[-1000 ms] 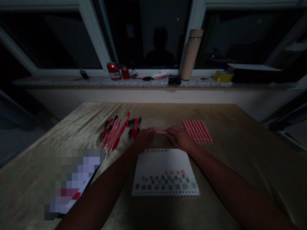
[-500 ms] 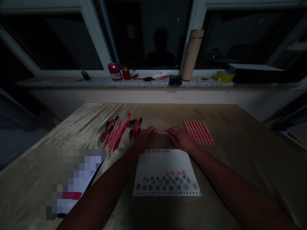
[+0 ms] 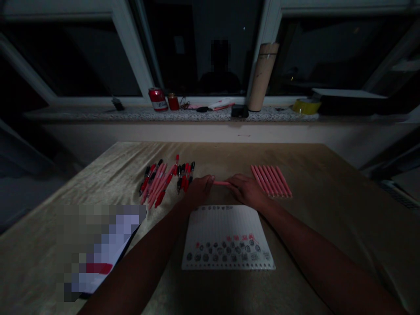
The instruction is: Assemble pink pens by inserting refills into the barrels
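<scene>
Holding one pink pen [image 3: 222,183] crosswise, the two hands meet over the middle of the table [image 3: 305,236]. The left hand [image 3: 200,190] pinches one end between thumb and fingers; the right hand [image 3: 246,188] closes its fingers about the other, so only a short middle stretch shows between the fingertips. Whether the pen rests on the cloth or is lifted off it, I cannot tell.

Just to the right of the right fingers lies a row [image 3: 271,180] of pink pens, side by side and slanting alike. Beyond the left fingers, near the knuckles, is a small group [image 3: 186,175] of black and red pens, and farther left a looser heap [image 3: 158,183] of pink, red and black ones. Nearer the body than both sets of fingers sits a notepad [image 3: 226,223] with black and red marks.

The step in hand seems to be handling this single pen with both hands. The next move, I judge, calls for keeping it level and, should it be laid by the row, freeing one end and turning it to that slant.
</scene>
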Available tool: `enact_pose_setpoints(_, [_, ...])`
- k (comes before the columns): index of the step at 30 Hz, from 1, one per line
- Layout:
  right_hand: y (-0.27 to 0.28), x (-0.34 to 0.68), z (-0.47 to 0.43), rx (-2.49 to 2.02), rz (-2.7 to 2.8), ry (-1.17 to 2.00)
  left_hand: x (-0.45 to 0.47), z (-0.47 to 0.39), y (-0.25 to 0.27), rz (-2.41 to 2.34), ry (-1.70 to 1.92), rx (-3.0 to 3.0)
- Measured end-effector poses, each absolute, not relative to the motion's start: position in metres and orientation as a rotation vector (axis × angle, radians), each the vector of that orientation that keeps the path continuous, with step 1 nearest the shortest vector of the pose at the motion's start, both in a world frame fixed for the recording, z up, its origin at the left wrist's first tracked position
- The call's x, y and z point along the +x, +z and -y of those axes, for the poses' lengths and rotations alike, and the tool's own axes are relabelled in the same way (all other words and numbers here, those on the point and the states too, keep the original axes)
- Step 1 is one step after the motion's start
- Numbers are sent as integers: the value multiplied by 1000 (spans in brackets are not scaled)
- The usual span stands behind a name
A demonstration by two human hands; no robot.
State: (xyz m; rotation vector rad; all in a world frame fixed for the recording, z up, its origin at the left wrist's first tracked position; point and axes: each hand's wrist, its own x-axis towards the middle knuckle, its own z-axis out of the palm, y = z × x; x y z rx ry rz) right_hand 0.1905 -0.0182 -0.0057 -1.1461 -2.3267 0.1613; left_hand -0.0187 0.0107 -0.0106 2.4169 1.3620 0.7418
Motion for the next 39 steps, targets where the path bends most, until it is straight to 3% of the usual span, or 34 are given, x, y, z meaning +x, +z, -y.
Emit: enact_pose_setpoints(39, [-5, 191, 19, -1115, 2301, 175, -20, -10, -10, -1279, 831, 2259])
